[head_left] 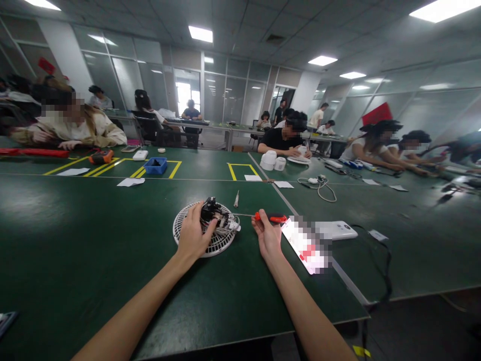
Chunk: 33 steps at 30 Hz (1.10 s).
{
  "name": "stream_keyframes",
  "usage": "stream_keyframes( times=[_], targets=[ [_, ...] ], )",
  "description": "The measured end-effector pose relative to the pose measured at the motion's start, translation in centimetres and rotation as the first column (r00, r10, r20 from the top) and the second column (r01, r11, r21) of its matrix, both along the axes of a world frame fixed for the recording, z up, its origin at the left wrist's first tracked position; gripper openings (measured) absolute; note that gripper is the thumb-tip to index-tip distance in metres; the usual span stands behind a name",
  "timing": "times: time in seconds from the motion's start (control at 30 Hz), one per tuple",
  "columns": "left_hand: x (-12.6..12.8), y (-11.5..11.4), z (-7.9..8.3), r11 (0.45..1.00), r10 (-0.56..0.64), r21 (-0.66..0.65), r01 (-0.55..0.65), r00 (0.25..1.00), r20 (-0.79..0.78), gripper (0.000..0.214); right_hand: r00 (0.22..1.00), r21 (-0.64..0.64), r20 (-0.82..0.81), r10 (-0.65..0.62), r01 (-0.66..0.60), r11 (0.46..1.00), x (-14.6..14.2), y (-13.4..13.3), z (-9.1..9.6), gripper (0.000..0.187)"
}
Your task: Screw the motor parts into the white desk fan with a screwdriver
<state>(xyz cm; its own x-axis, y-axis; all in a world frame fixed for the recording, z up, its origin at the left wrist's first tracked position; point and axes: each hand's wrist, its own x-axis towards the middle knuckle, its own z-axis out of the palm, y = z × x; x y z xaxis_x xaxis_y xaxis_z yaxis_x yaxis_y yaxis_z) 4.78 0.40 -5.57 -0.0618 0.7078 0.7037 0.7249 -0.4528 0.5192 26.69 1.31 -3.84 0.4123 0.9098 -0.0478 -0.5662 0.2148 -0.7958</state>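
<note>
A round white fan grille (221, 246) lies on the green table in front of me, with a black motor assembly (211, 208) and white wires on top. My left hand (196, 228) is closed round the left side of this assembly, steadying it on the grille. Between the fingers and thumb of my right hand (268, 235) is a red and black screwdriver (278, 219). Its shaft points left and reaches the assembly's right side; the exact contact of the tip is too small to make out. A small screwdriver with a clear handle (236, 199) lies just behind.
A lit phone (304, 245) and a white device (340, 230) with a black cable lie at right. Farther back are a blue bin (155, 165), an orange tool (101, 157), white cups (268, 160) and a coiled cable (319, 185). Several people sit around the tables.
</note>
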Motion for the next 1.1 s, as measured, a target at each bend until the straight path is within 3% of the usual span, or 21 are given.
stream_keyframes(
  times=[0.17, 0.67, 0.83, 0.93, 1.1],
  targets=[
    [-0.2, -0.4, 0.9, 1.000, 0.031, -0.006, -0.030, 0.998, 0.047, 0.045, 1.000, -0.008, 0.006, 0.004, -0.004, 1.000, 0.0, 0.0, -0.1, 0.054],
    [0.1, -0.8, 1.3, 0.990, 0.099, -0.099, -0.100, 0.995, -0.013, 0.064, 0.998, -0.045, 0.052, 0.032, -0.030, 0.999, -0.3, 0.0, 0.0, 0.050],
    [0.1, -0.9, 1.4, 0.988, 0.106, -0.114, -0.107, 0.994, -0.011, 0.067, 0.996, -0.037, -0.048, 0.077, -0.078, 0.996, 0.1, 0.0, -0.1, 0.036],
    [0.1, -1.0, 1.5, 0.988, 0.102, -0.118, -0.102, 0.995, -0.001, 0.067, 0.996, 0.000, -0.072, 0.045, -0.045, 0.999, 0.3, 0.1, -0.2, 0.025],
    [0.1, -1.1, 1.5, 0.989, 0.098, -0.112, -0.098, 0.995, -0.007, 0.071, 0.999, -0.012, -0.035, 0.014, -0.014, 1.000, 0.1, 0.0, -0.1, 0.029]
  ],
)
